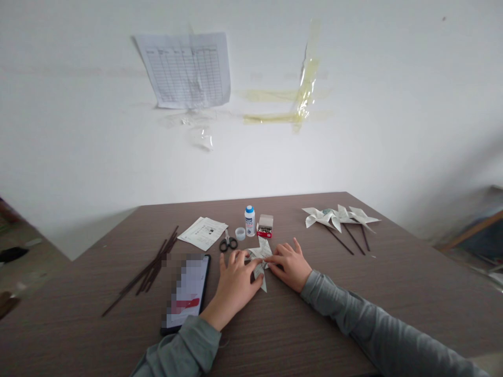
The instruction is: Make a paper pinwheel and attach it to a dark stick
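The paper pinwheel (260, 253) lies on the table (314, 324) between the two hands. The left hand (234, 280) is spread, its fingers on the pinwheel's left side. The right hand (291, 264) touches the centre from the right with fingertips held close together; whether either hand pinches the paper cannot be determined.

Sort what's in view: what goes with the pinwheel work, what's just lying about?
Likely in the job:
- paper pinwheel at left hand and right hand
- pinwheels on sticks
- loose sticks
- paper sheets
- scissors
- red box
- white bottle, maybe

Probably just about:
- phone, role unclear
- wall sheet
- wall tape
- plastic cup, unsure
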`<state>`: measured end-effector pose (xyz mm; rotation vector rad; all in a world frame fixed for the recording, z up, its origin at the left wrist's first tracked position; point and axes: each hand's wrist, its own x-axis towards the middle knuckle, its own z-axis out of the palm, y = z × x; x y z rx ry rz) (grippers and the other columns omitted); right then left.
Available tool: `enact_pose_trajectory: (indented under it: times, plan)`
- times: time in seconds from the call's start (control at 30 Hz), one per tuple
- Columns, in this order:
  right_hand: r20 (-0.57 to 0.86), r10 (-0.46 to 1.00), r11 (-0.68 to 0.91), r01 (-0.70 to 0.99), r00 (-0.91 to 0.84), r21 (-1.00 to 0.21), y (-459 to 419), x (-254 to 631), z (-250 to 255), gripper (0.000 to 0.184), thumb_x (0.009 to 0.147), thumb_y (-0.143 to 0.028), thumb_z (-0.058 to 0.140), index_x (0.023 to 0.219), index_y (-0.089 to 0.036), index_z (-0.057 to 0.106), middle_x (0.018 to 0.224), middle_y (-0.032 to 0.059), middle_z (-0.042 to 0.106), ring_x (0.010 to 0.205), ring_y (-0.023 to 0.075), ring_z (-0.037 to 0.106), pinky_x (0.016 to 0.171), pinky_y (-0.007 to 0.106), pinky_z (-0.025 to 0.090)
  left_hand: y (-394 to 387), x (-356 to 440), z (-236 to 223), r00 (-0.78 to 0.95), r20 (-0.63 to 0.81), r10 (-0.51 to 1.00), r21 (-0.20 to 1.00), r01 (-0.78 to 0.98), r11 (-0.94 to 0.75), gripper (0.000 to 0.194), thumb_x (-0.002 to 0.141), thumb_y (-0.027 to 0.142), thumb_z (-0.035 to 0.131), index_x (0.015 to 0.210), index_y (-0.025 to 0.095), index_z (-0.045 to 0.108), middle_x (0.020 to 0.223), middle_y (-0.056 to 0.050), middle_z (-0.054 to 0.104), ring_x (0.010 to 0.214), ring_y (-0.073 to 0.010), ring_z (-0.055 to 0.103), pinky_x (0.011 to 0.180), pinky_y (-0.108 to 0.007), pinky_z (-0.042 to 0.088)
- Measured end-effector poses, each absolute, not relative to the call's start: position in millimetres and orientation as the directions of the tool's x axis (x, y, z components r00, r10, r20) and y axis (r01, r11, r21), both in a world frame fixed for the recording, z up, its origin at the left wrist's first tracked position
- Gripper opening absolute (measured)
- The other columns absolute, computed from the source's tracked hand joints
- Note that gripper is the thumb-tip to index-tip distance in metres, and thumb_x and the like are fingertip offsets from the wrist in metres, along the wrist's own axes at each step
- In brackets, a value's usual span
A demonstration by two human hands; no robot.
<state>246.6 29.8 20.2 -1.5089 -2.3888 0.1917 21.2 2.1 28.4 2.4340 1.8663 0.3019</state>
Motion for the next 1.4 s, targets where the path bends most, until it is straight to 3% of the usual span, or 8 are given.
enact_pose_trajectory:
  times: [0.23, 0.77, 1.07, 1.27, 1.4]
  plan:
    - [0.255, 0.871, 0.483, 0.822, -0.419, -0.301, 35.1, 253.0, 8.7, 0.038, 0.124, -0.027, 0.075, 0.135, -0.048, 0.105, 0.126, 0.0080, 0.094, 0.132, 0.0379, 0.086, 0.153, 0.088, 0.042, 4.1, 19.0, 19.6, 0.238, 0.147, 0.960, 0.188, 0.946, -0.263, 0.051, 0.112, 0.032, 0.088, 0.161, 0.046, 0.096, 0.169, -0.011, 0.088, 0.166, -0.0493, 0.074, 0.151, -0.084, 0.052]
    - [0.244, 0.887, 0.452, 0.846, -0.392, -0.282, 34.6, 248.7, 5.3, 0.032, 0.124, -0.031, 0.080, 0.141, -0.045, 0.103, 0.126, 0.0073, 0.090, 0.131, 0.0349, 0.080, 0.154, 0.086, 0.038, 3.0, 20.0, 18.5, 0.254, 0.194, 0.947, 0.175, 0.941, -0.288, 0.053, 0.111, 0.034, 0.088, 0.159, 0.053, 0.096, 0.161, -0.009, 0.089, 0.161, -0.0491, 0.074, 0.149, -0.087, 0.052]
    - [0.241, 0.893, 0.436, 0.862, -0.379, -0.258, 35.5, 243.8, 9.1, 0.029, 0.124, -0.032, 0.078, 0.132, -0.043, 0.104, 0.122, 0.0051, 0.088, 0.127, 0.0348, 0.077, 0.153, 0.080, 0.041, 5.6, 20.0, 26.0, 0.251, 0.175, 0.952, 0.219, 0.933, -0.286, 0.045, 0.108, 0.035, 0.095, 0.150, 0.048, 0.099, 0.159, -0.012, 0.087, 0.162, -0.0491, 0.070, 0.149, -0.086, 0.049]
    - [0.194, 0.909, 0.413, 0.867, -0.370, -0.280, 33.3, 242.6, 10.6, 0.037, 0.126, -0.029, 0.072, 0.146, -0.041, 0.101, 0.129, 0.0091, 0.089, 0.139, 0.0370, 0.079, 0.156, 0.085, 0.035, 3.3, 20.8, 25.8, 0.229, 0.136, 0.964, 0.212, 0.944, -0.254, 0.048, 0.110, 0.038, 0.088, 0.156, 0.050, 0.096, 0.165, -0.010, 0.085, 0.166, -0.0498, 0.069, 0.150, -0.083, 0.049]
    - [0.182, 0.908, 0.418, 0.853, -0.378, -0.314, 30.2, 245.3, 17.6, 0.040, 0.125, -0.028, 0.070, 0.143, -0.042, 0.102, 0.130, 0.0100, 0.091, 0.140, 0.0382, 0.082, 0.157, 0.085, 0.036, 2.1, 20.0, 23.3, 0.221, 0.138, 0.966, 0.205, 0.947, -0.246, 0.050, 0.111, 0.037, 0.085, 0.158, 0.051, 0.095, 0.168, -0.009, 0.085, 0.167, -0.0495, 0.069, 0.151, -0.085, 0.048]
